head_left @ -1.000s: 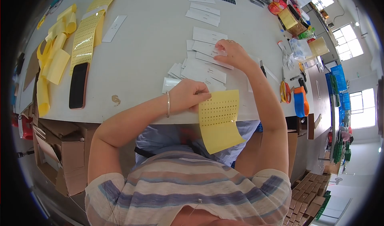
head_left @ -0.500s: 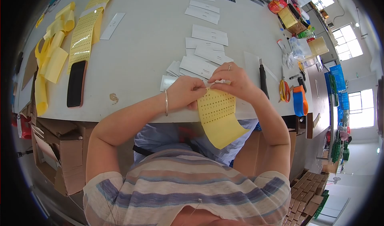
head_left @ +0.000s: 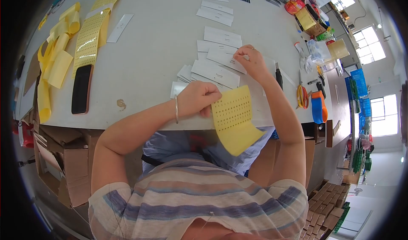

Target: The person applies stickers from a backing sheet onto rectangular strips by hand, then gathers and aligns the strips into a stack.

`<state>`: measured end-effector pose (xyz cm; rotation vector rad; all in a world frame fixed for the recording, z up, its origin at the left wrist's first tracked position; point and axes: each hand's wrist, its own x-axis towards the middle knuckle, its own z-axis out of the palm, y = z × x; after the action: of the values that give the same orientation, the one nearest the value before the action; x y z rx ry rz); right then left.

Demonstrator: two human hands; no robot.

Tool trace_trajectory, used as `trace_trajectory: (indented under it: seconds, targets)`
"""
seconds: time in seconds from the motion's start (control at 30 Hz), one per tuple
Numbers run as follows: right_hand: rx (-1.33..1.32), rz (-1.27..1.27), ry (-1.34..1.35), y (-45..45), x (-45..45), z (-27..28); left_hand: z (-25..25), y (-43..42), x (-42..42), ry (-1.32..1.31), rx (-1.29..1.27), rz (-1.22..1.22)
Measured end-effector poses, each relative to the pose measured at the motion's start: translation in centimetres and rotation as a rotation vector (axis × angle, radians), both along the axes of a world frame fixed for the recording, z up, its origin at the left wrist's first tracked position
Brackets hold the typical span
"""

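My left hand (head_left: 198, 98) pinches the upper left corner of a yellow sheet (head_left: 233, 110) printed with rows of small dark marks. Its plain lower part hangs past the table edge and curls over my lap. Above the white cards (head_left: 215, 73), my right hand (head_left: 251, 62) has its thumb and fingers pressed together at the right end of one card (head_left: 225, 58). Whatever sits between those fingertips is too small to make out. The cards carry tiny dark marks and lie overlapped in a loose column.
A phone (head_left: 81, 89) lies on the left over another yellow marked strip (head_left: 87, 44), beside crumpled yellow film (head_left: 59, 68). On the right are a black-handled cutter (head_left: 279, 76), orange scissors (head_left: 302, 96) and a blue-orange tape roll (head_left: 318, 107). Cardboard boxes (head_left: 74, 168) stand below the table.
My right hand has left the top of the yellow sheet and moved up and right to the white cards. My left hand keeps its hold, and the sheet's top edge is now uncovered.
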<state>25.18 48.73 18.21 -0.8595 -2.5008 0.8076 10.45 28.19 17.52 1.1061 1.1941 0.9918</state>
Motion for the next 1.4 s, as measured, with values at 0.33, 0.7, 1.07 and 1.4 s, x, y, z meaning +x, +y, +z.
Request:
trace_trajectory:
  seconds: [0.33,0.7,1.07,1.4]
  targets:
    - [0.288,0.147,-0.272,-1.0,0.8,0.5,0.4,-0.2,0.2,0.137,0.019,-0.040]
    - [-0.209,0.317,-0.125,-6.0,1.3,3.9,0.7,-0.2,0.0,0.148,-0.001,-0.033]
    - [0.573,0.525,0.124,-7.9,1.3,4.0,0.3,0.1,-0.5,-0.094,-0.082,0.078]
    - [0.414,0.258,-0.120,0.1,-2.2,-1.2,0.4,0.0,-0.3,0.017,-0.025,0.028]
